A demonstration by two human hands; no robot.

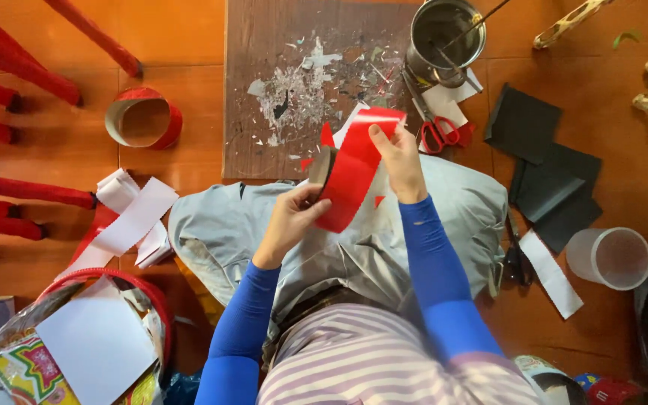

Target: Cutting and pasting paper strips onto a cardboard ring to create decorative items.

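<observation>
My left hand (292, 217) grips a small cardboard piece (322, 169) that a wide red strip (354, 171) wraps around. My right hand (397, 159) pinches the strip's upper end and holds it up over my lap. The strip curves from the top edge down under the cardboard, its white backing showing at the top. Both arms wear blue sleeves. Small red offcuts lie on the grey cloth (219, 225) over my knees.
A scratched brown board (294, 82) lies ahead, with a metal pot (445, 36) and red-handled scissors (435, 126) at its right. Black sheets (545, 172) and a clear plastic cup (610, 257) are at the right. A red tape roll (144, 118), white strips (133, 217) and red chair legs are at the left.
</observation>
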